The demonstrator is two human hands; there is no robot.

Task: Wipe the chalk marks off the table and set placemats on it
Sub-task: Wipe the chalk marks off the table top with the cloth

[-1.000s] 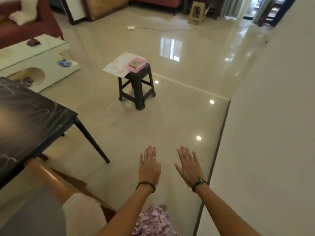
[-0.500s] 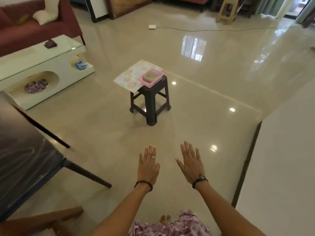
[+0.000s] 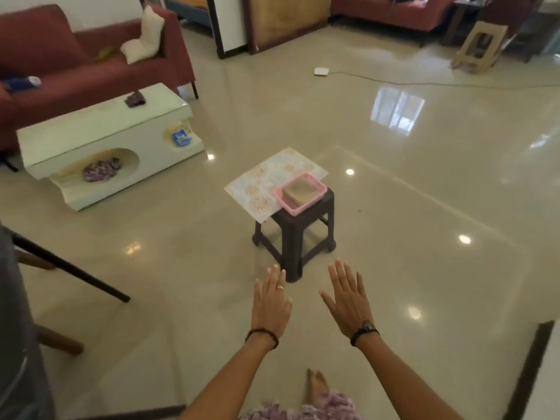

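Observation:
A dark plastic stool (image 3: pixel 298 237) stands on the shiny floor ahead of me. On its seat lie pale patterned placemats (image 3: pixel 266 183) that overhang to the left, and a pink tray (image 3: pixel 300 194) holding a folded grey-brown cloth (image 3: pixel 300 190). My left hand (image 3: pixel 271 301) and my right hand (image 3: pixel 348 301) are held out flat, palms down, fingers apart, holding nothing, just short of the stool. The dark table (image 3: pixel 15 328) shows only as an edge and a slanted black leg at the far left.
A white low coffee table (image 3: pixel 106 140) stands at the left with a red sofa (image 3: pixel 91 62) behind it. A white wall (image 3: pixel 545 374) cuts in at the lower right. A cable and white box (image 3: pixel 320 71) lie far off. A wooden chair leg (image 3: pixel 60 344) sits at lower left.
The view has swung right and forward: the stool is nearer and more central, and the dark table has slid almost out at the left. Both hands stay flat and empty.

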